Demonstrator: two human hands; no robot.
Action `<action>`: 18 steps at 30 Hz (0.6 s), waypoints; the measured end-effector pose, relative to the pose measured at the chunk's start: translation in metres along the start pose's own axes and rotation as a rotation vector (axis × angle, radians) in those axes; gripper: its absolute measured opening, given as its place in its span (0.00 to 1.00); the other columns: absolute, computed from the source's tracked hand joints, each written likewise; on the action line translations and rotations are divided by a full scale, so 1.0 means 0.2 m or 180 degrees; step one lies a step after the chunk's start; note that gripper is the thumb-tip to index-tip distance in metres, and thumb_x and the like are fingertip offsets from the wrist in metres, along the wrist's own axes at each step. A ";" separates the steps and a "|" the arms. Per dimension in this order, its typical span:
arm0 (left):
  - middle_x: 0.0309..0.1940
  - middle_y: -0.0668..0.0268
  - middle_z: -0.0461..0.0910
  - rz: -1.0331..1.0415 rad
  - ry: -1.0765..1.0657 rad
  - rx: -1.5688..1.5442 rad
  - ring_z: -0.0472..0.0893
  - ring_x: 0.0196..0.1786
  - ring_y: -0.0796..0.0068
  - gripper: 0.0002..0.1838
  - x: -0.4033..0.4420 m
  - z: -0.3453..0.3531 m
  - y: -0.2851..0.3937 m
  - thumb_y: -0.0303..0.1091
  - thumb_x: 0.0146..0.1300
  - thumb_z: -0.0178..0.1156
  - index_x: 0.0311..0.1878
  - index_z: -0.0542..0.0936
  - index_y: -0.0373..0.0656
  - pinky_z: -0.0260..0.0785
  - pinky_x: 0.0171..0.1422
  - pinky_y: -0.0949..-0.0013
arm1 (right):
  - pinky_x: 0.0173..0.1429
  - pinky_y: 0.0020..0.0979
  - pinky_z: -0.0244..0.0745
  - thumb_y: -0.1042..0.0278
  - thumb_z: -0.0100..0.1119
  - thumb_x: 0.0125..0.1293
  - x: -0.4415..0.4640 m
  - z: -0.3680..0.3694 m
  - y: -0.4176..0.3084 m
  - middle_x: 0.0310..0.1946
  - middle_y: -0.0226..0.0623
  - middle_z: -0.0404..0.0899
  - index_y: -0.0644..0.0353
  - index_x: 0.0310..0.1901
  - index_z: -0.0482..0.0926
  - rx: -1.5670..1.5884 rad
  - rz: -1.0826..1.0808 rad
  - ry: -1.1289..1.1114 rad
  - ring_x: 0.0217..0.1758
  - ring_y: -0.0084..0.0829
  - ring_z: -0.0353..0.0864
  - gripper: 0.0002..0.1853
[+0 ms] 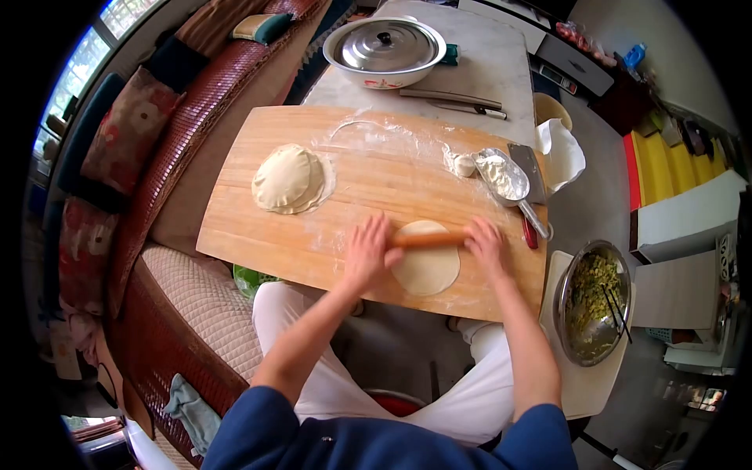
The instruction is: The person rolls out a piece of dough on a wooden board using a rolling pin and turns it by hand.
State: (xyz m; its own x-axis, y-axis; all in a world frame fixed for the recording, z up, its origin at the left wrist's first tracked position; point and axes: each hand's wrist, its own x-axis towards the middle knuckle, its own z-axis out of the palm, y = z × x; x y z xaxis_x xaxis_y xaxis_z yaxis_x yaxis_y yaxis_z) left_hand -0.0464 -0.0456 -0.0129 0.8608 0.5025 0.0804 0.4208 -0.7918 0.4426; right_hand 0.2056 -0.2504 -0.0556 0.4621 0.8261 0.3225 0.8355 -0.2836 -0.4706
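Note:
A wooden rolling pin [431, 240] lies across a thin round of dough [427, 274] near the front of the wooden board [376, 180]. My left hand [368, 252] holds the pin's left end, and my right hand [487, 246] is on its right end. At the board's left, several flattened rounds are piled in a dough stack [287, 180]. Toward the right, a metal scoop [505, 178] full of flour rests beside a small dough ball [464, 165]. Partly under the scoop is a cleaver [529, 174] with a red handle.
Behind the board, a lidded basin [384, 51] and a knife [468, 108] sit on the marble table [493, 63]. To my right stands a metal bowl [593, 301] of chopped filling with chopsticks. A white bag [562, 153] is by the board's right edge. A sofa [164, 157] runs along the left.

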 end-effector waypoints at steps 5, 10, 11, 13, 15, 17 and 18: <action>0.80 0.53 0.55 0.0326 -0.0422 0.0191 0.54 0.81 0.44 0.52 -0.45 0.01 0.15 0.62 0.53 0.70 0.77 0.64 0.47 0.50 0.80 0.40 | 0.75 0.58 0.58 0.58 0.73 0.57 -0.19 -0.17 -0.21 0.66 0.30 0.76 0.44 0.53 0.84 -0.0371 -0.0453 -0.0112 0.72 0.44 0.68 0.20; 0.81 0.52 0.52 -0.0283 0.0646 0.0202 0.51 0.81 0.43 0.43 0.24 0.01 -0.12 0.47 0.64 0.66 0.78 0.60 0.43 0.50 0.82 0.47 | 0.69 0.54 0.63 0.61 0.74 0.55 0.18 0.02 -0.13 0.59 0.30 0.78 0.42 0.55 0.82 -0.0586 -0.0353 -0.0053 0.67 0.42 0.72 0.24; 0.81 0.51 0.52 -0.0355 0.0757 0.0248 0.52 0.81 0.43 0.42 0.33 0.02 -0.14 0.46 0.65 0.66 0.78 0.60 0.42 0.52 0.81 0.48 | 0.66 0.51 0.66 0.61 0.74 0.56 0.21 0.03 -0.11 0.56 0.30 0.79 0.43 0.56 0.81 -0.0520 -0.0213 -0.0134 0.64 0.42 0.73 0.24; 0.81 0.52 0.53 -0.0348 0.1081 0.0290 0.53 0.81 0.44 0.42 0.37 0.00 -0.04 0.45 0.65 0.66 0.78 0.60 0.41 0.52 0.81 0.48 | 0.61 0.47 0.69 0.62 0.73 0.57 0.21 0.03 -0.09 0.51 0.32 0.80 0.45 0.57 0.80 -0.0418 -0.0088 -0.0170 0.59 0.41 0.76 0.24; 0.80 0.54 0.54 -0.0315 0.1170 0.0177 0.53 0.81 0.45 0.42 0.33 0.05 0.10 0.45 0.65 0.66 0.77 0.60 0.41 0.53 0.81 0.48 | 0.56 0.43 0.72 0.64 0.71 0.58 0.13 0.03 -0.08 0.46 0.34 0.80 0.47 0.58 0.79 -0.0305 -0.0129 -0.0098 0.54 0.41 0.78 0.24; 0.80 0.55 0.56 -0.0196 0.1009 -0.0029 0.54 0.81 0.45 0.44 0.14 0.21 0.29 0.48 0.62 0.68 0.77 0.61 0.42 0.51 0.81 0.48 | 0.57 0.42 0.74 0.66 0.67 0.63 0.02 0.02 -0.06 0.49 0.43 0.81 0.58 0.58 0.78 -0.0085 0.0246 0.0280 0.55 0.48 0.79 0.22; 0.80 0.55 0.56 -0.0238 0.0765 0.0196 0.54 0.81 0.46 0.44 0.06 0.28 0.40 0.51 0.61 0.68 0.76 0.64 0.42 0.50 0.81 0.45 | 0.58 0.43 0.74 0.67 0.66 0.64 -0.04 0.05 -0.01 0.51 0.45 0.81 0.60 0.58 0.77 0.0085 0.0418 0.0518 0.56 0.49 0.78 0.21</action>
State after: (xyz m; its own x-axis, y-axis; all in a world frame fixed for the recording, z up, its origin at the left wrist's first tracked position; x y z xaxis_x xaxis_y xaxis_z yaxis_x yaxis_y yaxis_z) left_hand 0.0138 -0.1215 -0.0258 0.7371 0.6227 0.2625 0.5038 -0.7653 0.4007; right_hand 0.1969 -0.2508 -0.0645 0.6102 0.6928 0.3844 0.7578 -0.3690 -0.5381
